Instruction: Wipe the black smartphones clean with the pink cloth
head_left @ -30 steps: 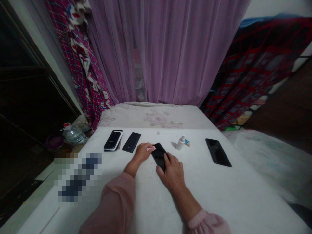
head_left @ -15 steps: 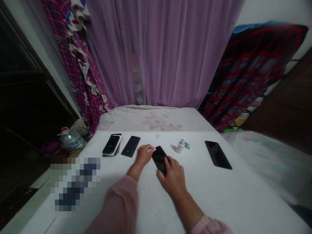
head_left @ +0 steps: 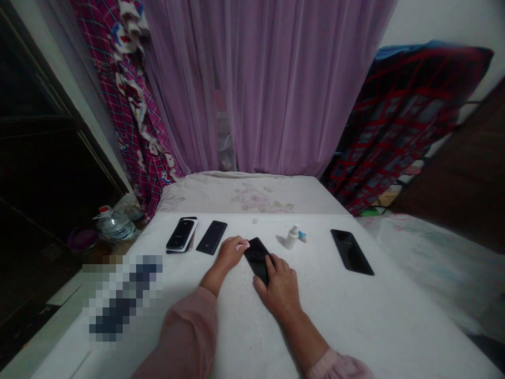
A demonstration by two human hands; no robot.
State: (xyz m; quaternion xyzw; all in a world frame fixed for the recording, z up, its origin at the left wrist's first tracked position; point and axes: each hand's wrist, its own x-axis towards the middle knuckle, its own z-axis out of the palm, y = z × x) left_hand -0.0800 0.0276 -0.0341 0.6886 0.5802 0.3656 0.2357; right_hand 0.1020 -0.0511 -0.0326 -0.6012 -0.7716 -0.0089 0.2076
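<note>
A black smartphone [head_left: 257, 255] lies tilted on the white tabletop in front of me. My left hand [head_left: 231, 252] is closed on a small pink cloth [head_left: 242, 246], at the phone's upper left edge. Across the phone's right side rests my right hand [head_left: 281, 284], its fingers around the edge and the thumb near the bottom, gripping it against the table. Beyond the right hand stands a white spray bottle [head_left: 291, 238], with a small blue-and-white item [head_left: 302, 236] beside it.
Left of my hands lie a dark phone [head_left: 212, 238] and a stack of phones [head_left: 182, 235]. A black tablet-like device [head_left: 352, 251] is at the right. A pixelated dark patch [head_left: 126, 300] covers the near left. Purple curtains [head_left: 276, 95] hang behind the table.
My left hand with the pink cloth has shifted slightly left along the phone's upper edge. The right hand stays on the phone.
</note>
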